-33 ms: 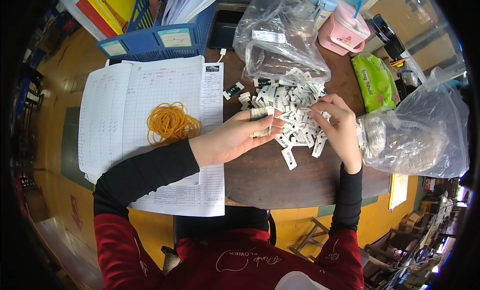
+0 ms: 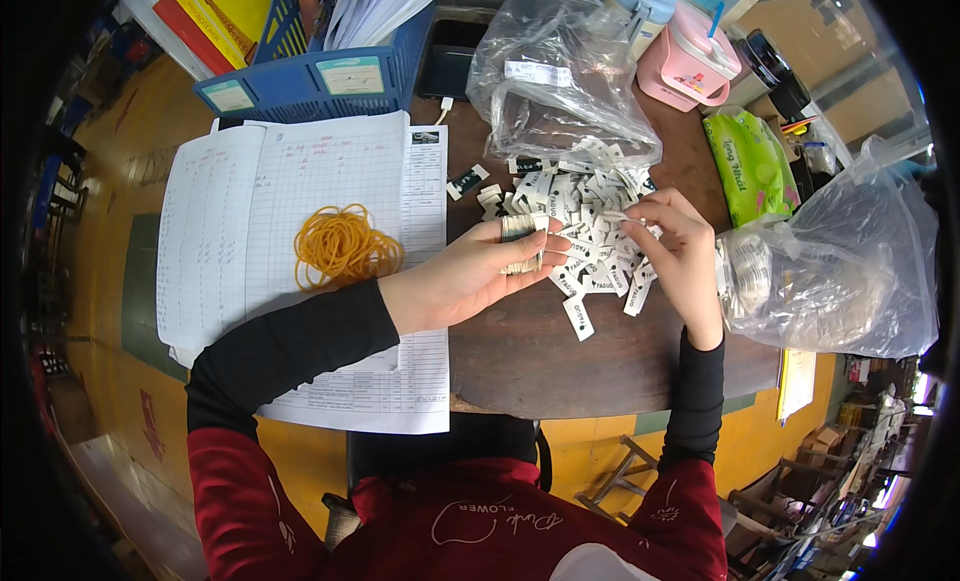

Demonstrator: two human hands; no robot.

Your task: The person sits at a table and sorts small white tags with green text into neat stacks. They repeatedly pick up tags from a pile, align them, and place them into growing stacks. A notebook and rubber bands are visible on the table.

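Observation:
A thick stack of small white fabric labels [image 2: 522, 245] sits upright between the thumb and fingers of my left hand [image 2: 480, 271]. Just to its right, a loose heap of white labels with dark print [image 2: 585, 271] spreads over the brown wooden table [image 2: 520, 366]. Over the heap's right side, my right hand [image 2: 680, 251] pinches a single white label [image 2: 614, 218] between thumb and fingertips. One dark label [image 2: 467, 182] lies apart at the heap's upper left.
Orange rubber bands [image 2: 345, 246] lie on an open notebook [image 2: 215, 211] at left, with printed sheets under it. A blue file basket [image 2: 370, 81], a clear plastic bag [image 2: 560, 91] and a pink container [image 2: 688, 61] stand behind. A green packet [image 2: 748, 166] and another filled bag [image 2: 830, 281] are at right.

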